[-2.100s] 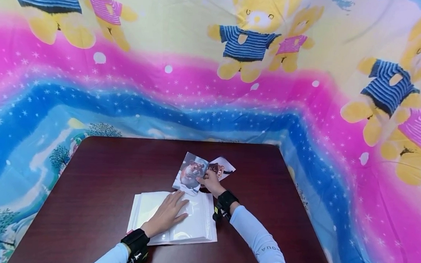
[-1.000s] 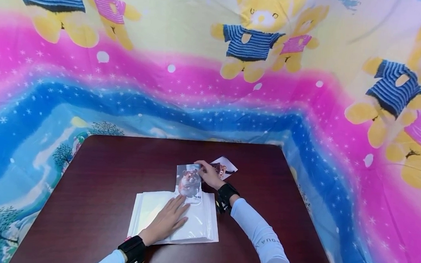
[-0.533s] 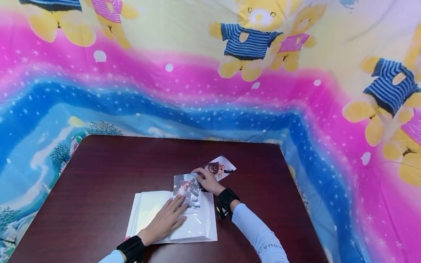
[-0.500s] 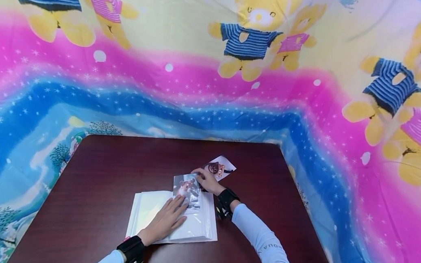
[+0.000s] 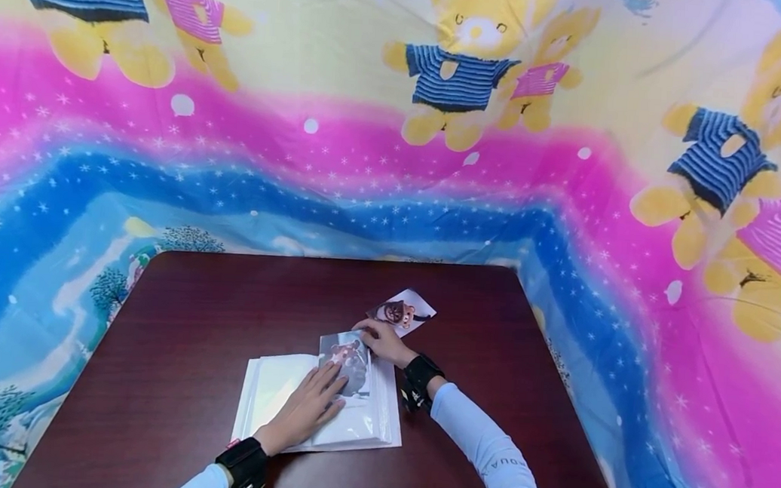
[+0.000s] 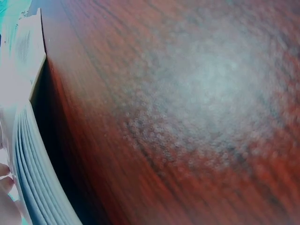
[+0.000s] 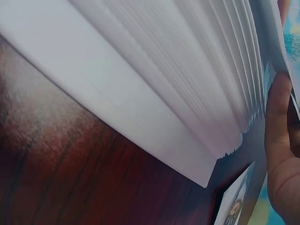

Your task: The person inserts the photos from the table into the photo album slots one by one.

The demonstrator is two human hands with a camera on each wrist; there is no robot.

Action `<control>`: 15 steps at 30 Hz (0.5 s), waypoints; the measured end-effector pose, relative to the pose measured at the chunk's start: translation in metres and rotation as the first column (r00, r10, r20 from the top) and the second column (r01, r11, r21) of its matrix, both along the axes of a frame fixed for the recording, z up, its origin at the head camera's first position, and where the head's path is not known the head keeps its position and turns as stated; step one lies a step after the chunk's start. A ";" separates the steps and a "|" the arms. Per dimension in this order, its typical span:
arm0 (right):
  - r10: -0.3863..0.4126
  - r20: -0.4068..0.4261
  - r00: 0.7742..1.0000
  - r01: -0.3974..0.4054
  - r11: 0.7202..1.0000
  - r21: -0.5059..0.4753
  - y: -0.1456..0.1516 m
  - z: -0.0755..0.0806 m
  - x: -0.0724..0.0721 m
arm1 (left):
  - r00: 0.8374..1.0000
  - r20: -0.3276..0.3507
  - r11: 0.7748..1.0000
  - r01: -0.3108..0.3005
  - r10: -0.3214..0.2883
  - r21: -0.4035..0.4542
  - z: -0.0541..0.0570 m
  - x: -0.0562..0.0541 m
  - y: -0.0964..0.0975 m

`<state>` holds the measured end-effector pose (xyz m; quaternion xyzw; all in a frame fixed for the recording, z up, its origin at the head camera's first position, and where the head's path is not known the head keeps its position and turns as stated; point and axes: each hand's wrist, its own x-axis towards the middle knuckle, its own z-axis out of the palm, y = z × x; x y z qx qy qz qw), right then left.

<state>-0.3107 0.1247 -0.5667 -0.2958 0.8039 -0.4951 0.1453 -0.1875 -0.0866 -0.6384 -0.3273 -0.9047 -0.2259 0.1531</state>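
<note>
An open photo album point(image 5: 275, 387) with white pages lies on the table. My left hand point(image 5: 304, 410) rests on it with straight fingers, the fingertips over the lower left part of a hamster photo point(image 5: 356, 374). This photo sits mostly within the right page's clear pocket, its top edge sticking out past the page. At its top right corner my right hand point(image 5: 387, 342) pinches it. The right wrist view shows my thumb point(image 7: 280, 101) beside the album's fanned page edges point(image 7: 187, 70). Only bits of my left fingers point(image 6: 5, 183) appear in the left wrist view.
A second photo point(image 5: 416, 306), of an animal in a brown bear-eared hat, lies behind my right hand on the dark wooden table point(image 5: 237, 301). A printed curtain point(image 5: 339, 195) with bears surrounds the table's back and sides.
My right hand has brought the hamster photo from behind the album onto the right page and slid it down toward me. My left hand has stayed on the album, shifting only slightly.
</note>
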 end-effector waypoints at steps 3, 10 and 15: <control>0.000 -0.002 1.000 0.000 1.000 0.011 0.001 -0.002 0.000 | 1.000 -0.007 1.000 0.006 -0.006 0.012 -0.001 0.000 0.000; -0.028 0.067 0.997 0.027 0.999 0.018 0.005 -0.028 -0.006 | 0.999 -0.035 0.999 0.015 -0.014 0.030 -0.003 -0.001 0.000; -0.049 0.151 0.987 0.042 0.998 0.048 0.008 -0.040 -0.010 | 0.999 -0.034 1.000 0.015 -0.014 0.027 -0.003 -0.002 0.001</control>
